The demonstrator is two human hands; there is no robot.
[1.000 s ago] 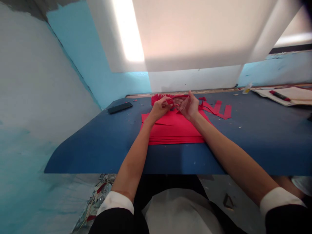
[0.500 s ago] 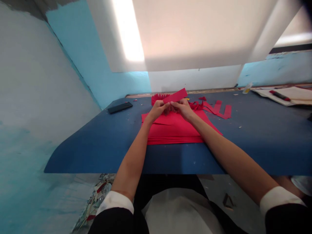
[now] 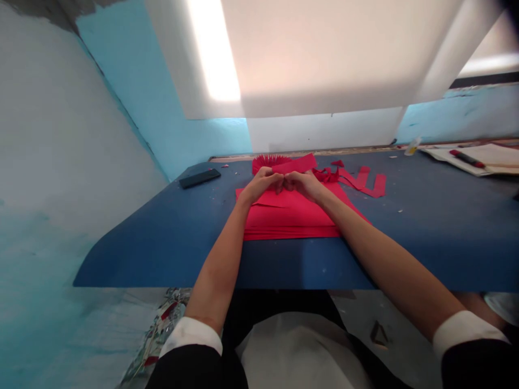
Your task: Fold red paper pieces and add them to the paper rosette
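Note:
A red paper strip [image 3: 298,163] is pinched between my two hands, its free part rising toward the right. My left hand [image 3: 263,185] is closed on the strip's near edge, thumb pointing inward. Close against it, my right hand [image 3: 303,185] is closed on the same strip, and the fingertips of both hands meet. Under the hands lies a stack of red paper sheets [image 3: 292,219], with a loose cut edge at its left. Just behind my left hand sits a red spiky fringed paper piece [image 3: 270,161], partly covered by the strip.
A black phone [image 3: 200,179] lies on the blue table [image 3: 154,243] at the left. To the right are crumpled red strips [image 3: 371,186], a small bottle [image 3: 412,146], and a red and black marker [image 3: 466,158] on papers [image 3: 497,156]. The wall stands close behind.
The strip's raised end has tipped lower and slightly right. My thumbs have bent inward over it; the hands stay in nearly the same place.

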